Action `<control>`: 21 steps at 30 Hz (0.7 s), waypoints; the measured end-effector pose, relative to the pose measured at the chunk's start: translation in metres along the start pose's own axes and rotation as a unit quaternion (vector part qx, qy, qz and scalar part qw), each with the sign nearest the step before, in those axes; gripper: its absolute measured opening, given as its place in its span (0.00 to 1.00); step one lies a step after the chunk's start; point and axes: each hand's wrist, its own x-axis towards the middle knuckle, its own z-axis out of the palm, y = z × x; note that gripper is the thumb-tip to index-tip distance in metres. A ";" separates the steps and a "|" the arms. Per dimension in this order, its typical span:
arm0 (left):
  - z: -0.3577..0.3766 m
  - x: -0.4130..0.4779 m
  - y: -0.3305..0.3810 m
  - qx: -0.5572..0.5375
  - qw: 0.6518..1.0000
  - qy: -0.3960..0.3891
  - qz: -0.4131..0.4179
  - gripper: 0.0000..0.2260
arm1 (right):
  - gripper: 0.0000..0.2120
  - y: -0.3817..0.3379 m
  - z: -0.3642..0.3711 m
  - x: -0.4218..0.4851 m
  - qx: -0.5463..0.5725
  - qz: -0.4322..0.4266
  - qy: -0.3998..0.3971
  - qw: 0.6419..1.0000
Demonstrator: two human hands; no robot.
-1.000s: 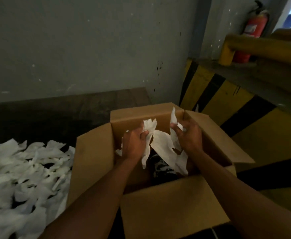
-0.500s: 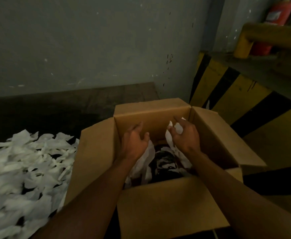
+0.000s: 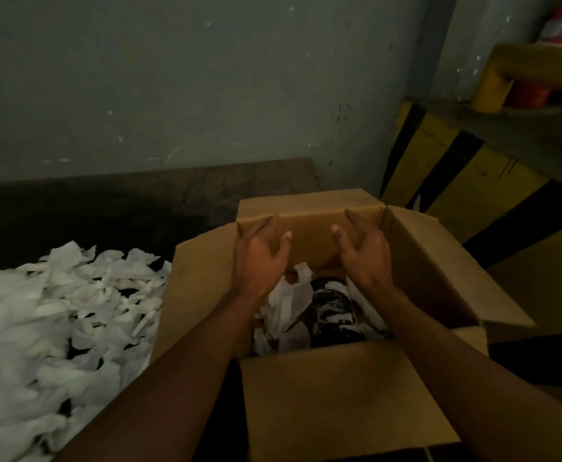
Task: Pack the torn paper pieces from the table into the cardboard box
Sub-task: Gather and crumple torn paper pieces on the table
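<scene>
An open cardboard box (image 3: 336,401) stands on the dark table with its four flaps spread out. Both my hands hover over its opening, empty, with fingers loosely spread. My left hand (image 3: 261,258) is over the left half and my right hand (image 3: 363,251) over the right half, palms facing each other. Below them white torn paper pieces (image 3: 286,305) lie in the box around a dark object (image 3: 334,311). A large pile of torn paper (image 3: 49,321) covers the table left of the box.
A grey wall rises behind the dark table (image 3: 139,208). Right of the box runs a yellow and black striped ledge (image 3: 466,175). A yellow rail (image 3: 519,78) and a red fire extinguisher (image 3: 553,31) sit at the upper right.
Both hands held white paper strips over the box a second ago. The strips have dropped into the box and the hands have lifted, empty and spread.
</scene>
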 end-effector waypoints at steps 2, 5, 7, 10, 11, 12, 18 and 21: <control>-0.018 -0.001 -0.007 -0.001 1.000 0.021 0.002 0.20 | 0.25 -0.019 0.010 -0.004 0.024 -0.010 -0.010 1.000; -0.048 -0.007 -0.029 0.005 0.999 0.054 -0.010 0.19 | 0.25 -0.050 0.035 -0.014 0.062 -0.034 -0.032 0.997; -0.071 -0.014 -0.047 0.022 0.997 0.072 -0.031 0.19 | 0.25 -0.070 0.056 -0.023 0.084 -0.045 -0.052 0.994; -0.114 -0.034 -0.082 0.034 0.991 0.115 -0.059 0.19 | 0.25 -0.105 0.093 -0.043 0.114 -0.073 -0.088 0.987; -0.130 -0.043 -0.095 0.033 0.988 0.131 -0.073 0.19 | 0.25 -0.118 0.105 -0.052 0.114 -0.083 -0.105 0.984; -0.145 -0.054 -0.108 0.035 0.985 0.145 -0.086 0.19 | 0.25 -0.130 0.116 -0.062 0.108 -0.092 -0.124 0.982; -0.237 -0.128 -0.187 0.058 0.975 0.182 -0.109 0.18 | 0.24 -0.198 0.187 -0.138 0.119 -0.147 -0.171 0.967; -0.278 -0.167 -0.230 0.067 0.972 0.193 -0.114 0.18 | 0.23 -0.218 0.225 -0.184 0.123 -0.146 -0.192 0.963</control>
